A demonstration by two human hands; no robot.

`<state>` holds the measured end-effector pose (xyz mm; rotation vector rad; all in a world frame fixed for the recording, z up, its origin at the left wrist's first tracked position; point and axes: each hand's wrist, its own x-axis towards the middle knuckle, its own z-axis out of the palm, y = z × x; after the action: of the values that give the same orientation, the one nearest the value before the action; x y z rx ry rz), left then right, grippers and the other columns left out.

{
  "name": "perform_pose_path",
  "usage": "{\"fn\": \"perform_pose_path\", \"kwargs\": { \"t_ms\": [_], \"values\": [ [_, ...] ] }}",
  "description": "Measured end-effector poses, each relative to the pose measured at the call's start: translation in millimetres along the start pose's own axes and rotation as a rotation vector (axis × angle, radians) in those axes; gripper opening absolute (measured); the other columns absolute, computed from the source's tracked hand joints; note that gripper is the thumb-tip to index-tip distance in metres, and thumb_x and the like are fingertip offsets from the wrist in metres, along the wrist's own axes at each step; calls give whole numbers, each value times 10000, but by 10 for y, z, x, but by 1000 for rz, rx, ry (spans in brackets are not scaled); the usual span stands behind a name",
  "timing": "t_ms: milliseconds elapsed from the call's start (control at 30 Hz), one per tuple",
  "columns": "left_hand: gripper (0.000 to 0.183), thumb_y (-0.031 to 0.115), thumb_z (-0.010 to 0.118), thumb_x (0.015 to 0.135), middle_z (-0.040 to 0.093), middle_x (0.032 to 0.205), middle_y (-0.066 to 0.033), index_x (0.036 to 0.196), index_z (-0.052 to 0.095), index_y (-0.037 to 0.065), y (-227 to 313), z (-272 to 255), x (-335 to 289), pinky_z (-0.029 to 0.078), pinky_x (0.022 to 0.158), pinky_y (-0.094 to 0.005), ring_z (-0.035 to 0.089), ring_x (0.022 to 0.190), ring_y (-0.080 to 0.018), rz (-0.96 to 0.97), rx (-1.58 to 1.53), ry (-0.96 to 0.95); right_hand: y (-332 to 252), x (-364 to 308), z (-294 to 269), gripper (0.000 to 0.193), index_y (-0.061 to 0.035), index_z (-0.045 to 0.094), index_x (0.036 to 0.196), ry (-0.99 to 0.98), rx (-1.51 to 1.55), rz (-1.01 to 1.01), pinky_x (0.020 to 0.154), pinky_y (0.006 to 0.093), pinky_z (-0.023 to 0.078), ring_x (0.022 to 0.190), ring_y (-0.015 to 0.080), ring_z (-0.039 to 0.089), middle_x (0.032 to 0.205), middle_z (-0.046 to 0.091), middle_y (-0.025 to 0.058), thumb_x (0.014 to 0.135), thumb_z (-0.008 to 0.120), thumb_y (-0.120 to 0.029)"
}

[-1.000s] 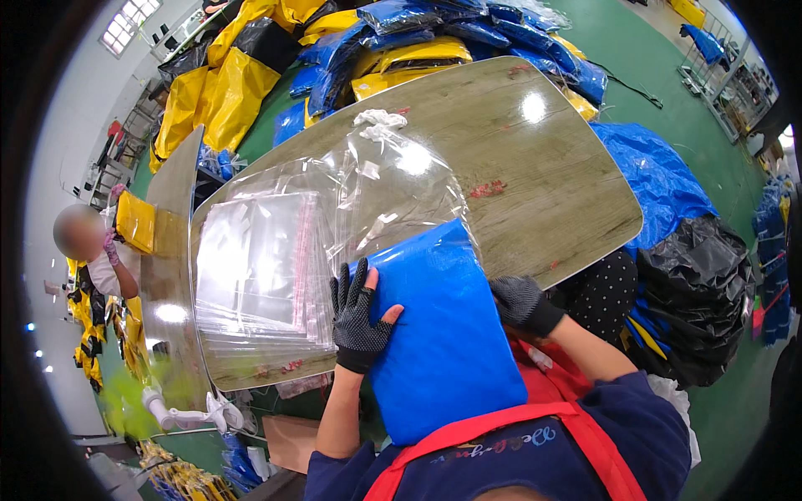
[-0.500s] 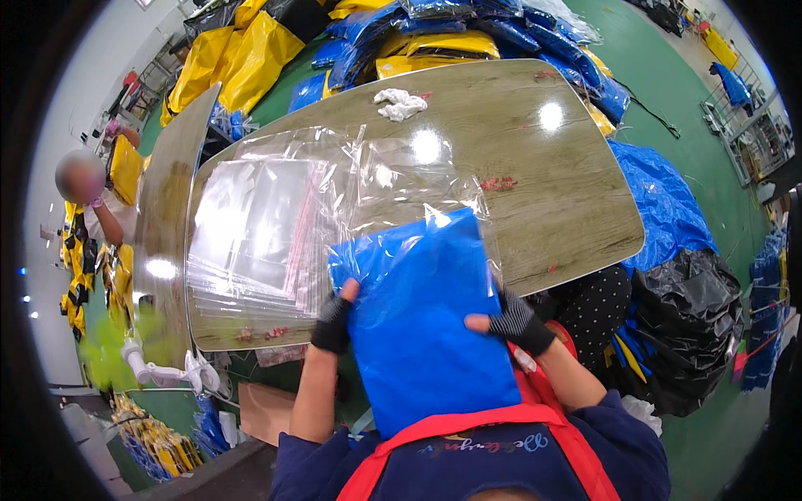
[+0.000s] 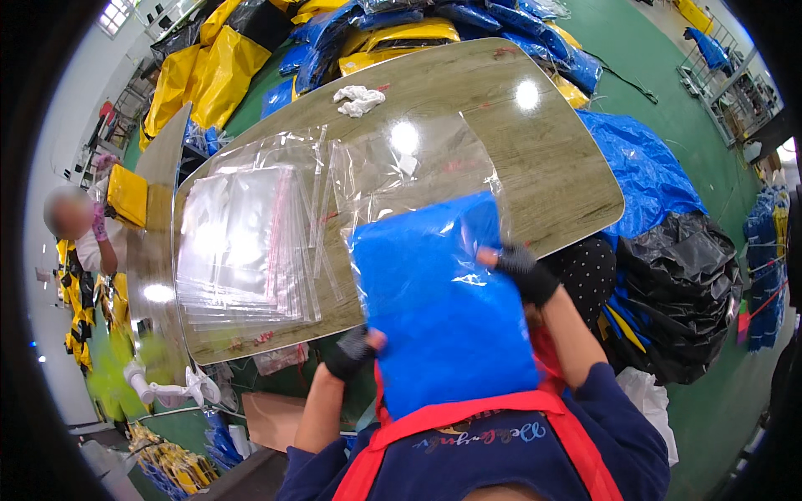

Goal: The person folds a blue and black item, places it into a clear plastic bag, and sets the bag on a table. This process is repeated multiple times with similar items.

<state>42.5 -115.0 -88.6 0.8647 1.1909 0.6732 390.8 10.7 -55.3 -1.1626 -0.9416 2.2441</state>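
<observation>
A folded blue plastic sheet lies slanted between my hands, its lower end against my red apron. The sheet's far end sits inside the mouth of a clear plastic bag that stretches over the table. With thumb on top, my left hand, in a dark fingerless glove, grips the sheet's lower left edge. My right hand, gloved alike, is closed on the upper right edge, where bag and sheet overlap. Fingers under the sheet are hidden. To the left lies a stack of clear bags.
The wood-patterned table bears a crumpled white cloth. Blue and yellow packages are heaped beyond it. Black plastic sheeting is piled at right. A white clamp arm stands near the left edge. A co-worker handles yellow material far left.
My left hand has slid down the sheet's left edge, while my right hand has moved up along the right edge. The bag covers more of the sheet's right side. The view has shifted slightly.
</observation>
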Motion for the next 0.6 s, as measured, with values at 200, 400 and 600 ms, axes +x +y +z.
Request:
{"fn": "perform_pose_path", "kwargs": {
  "t_ms": [200, 400, 600],
  "values": [
    [710, 501, 603, 843, 540, 1224, -149, 1313, 423, 0, 573, 206, 207, 478, 893, -364, 561, 1057, -232, -44, -260, 68, 453, -488, 71, 763, -23, 393, 1355, -224, -696, -293, 960, 384, 442, 1155, 252, 510, 1304, 497, 163, 758, 743, -343],
    [797, 608, 486, 859, 468, 1325, -138, 1376, 349, 17, 282, 349, 7, 408, 990, -388, 481, 1176, -247, -88, -311, -1, -232, -373, 175, 802, -18, 381, 1364, 67, 186, -44, 1050, 365, 337, 1238, 268, 425, 1366, 437, 151, 729, 779, -304],
    [958, 540, 709, 719, 449, 1345, -153, 1405, 280, 27, 252, 108, -52, 410, 990, -406, 459, 1213, -260, 8, -214, -107, 501, -757, 404, 845, -31, 360, 1385, -178, -104, -52, 1054, 377, 322, 1261, 245, 401, 1368, 438, 119, 704, 808, -255]
  ]
}}
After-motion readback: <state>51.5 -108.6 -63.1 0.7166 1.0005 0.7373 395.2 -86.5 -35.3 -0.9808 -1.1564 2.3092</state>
